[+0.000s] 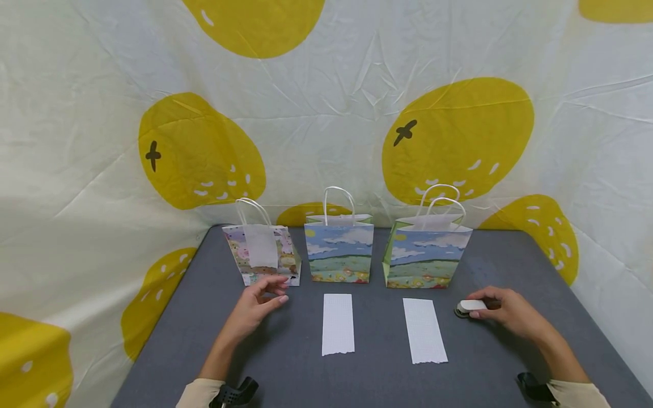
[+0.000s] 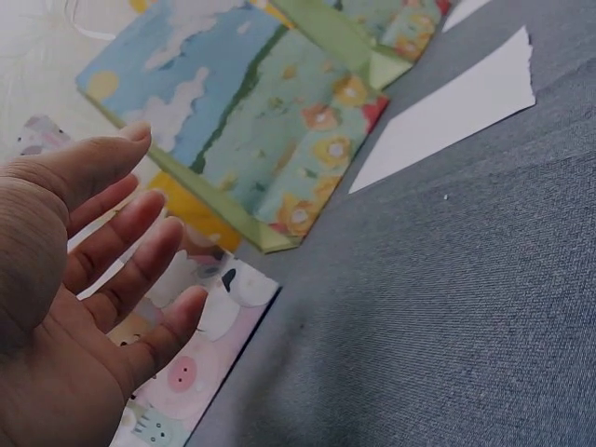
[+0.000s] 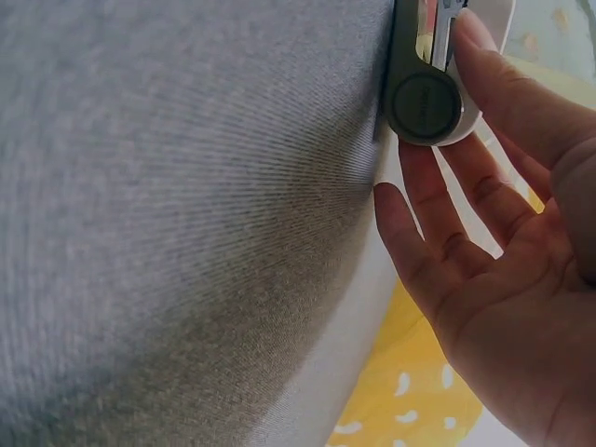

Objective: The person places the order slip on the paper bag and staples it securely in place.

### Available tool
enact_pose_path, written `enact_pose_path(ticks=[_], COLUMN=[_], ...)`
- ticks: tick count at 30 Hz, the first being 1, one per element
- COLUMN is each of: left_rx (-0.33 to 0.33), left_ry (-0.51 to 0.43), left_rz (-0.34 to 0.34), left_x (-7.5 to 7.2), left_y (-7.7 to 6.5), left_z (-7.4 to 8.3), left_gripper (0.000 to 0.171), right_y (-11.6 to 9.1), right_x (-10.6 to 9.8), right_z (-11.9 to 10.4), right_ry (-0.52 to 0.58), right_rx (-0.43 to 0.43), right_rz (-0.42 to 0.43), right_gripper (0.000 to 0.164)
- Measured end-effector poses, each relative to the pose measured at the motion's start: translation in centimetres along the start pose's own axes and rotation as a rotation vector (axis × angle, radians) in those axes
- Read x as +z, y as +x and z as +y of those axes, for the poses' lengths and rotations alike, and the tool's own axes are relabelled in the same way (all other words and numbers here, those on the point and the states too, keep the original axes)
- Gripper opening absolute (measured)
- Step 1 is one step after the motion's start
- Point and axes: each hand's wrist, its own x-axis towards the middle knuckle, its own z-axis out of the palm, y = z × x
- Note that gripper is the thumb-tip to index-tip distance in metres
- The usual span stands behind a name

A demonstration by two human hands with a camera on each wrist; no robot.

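Note:
My right hand (image 1: 512, 310) pinches a small white and dark green stapler (image 1: 470, 306) between thumb and fingers, low over the right of the table. In the right wrist view the round end of the stapler (image 3: 424, 104) shows at the fingertips. My left hand (image 1: 255, 306), fingers loosely bent and holding nothing, hovers just in front of the left paper bag (image 1: 288, 258). That bag has an animal print (image 2: 182, 372), and a white paper strip (image 1: 262, 246) hangs over its front. Two more white paper strips, one in the middle (image 1: 338, 324) and one further right (image 1: 425, 330), lie flat between my hands.
A middle paper bag (image 1: 339, 252) and a right paper bag (image 1: 427, 258), both printed with a meadow and sky, stand upright at the back of the grey table (image 1: 377, 385). Their white handles point up. Behind them hangs a white curtain (image 1: 326, 136) with yellow fruit shapes.

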Motion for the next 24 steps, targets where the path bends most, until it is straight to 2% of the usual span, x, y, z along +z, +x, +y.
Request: enact_pose_path(ticks=[4, 9, 13, 19, 24], left_rx=[0.004, -0.001, -0.004, 0.001, -0.002], left_ry=[0.000, 0.011, 0.020, 0.003, -0.005], left_rz=[-0.007, -0.019, -0.035, -0.057, -0.075], left_x=[0.2, 0.6, 0.9, 1.5, 2.0], left_y=[0.2, 0.5, 0.7, 1.2, 1.7], left_z=[-0.3, -0.5, -0.5, -0.7, -1.0], left_gripper=[0.039, 0.042, 0.044, 0.043, 0.044], right_y=[-0.1, -0.1, -0.1, 0.2, 1.0], right_x=[-0.1, -0.5, -0.8, -1.0, -0.5], right_z=[-0.2, -1.6, -3.6, -7.5, -9.9], right_ry=[-0.017, -0.099, -0.132, -0.108, -0.090], right_rx=[-0.016, -0.095, -0.108, -0.127, -0.149], right_rz=[-0.001, 0.052, 0.085, 0.109, 0.142], right_gripper=[0.035, 0.039, 0.038, 0.034, 0.032])
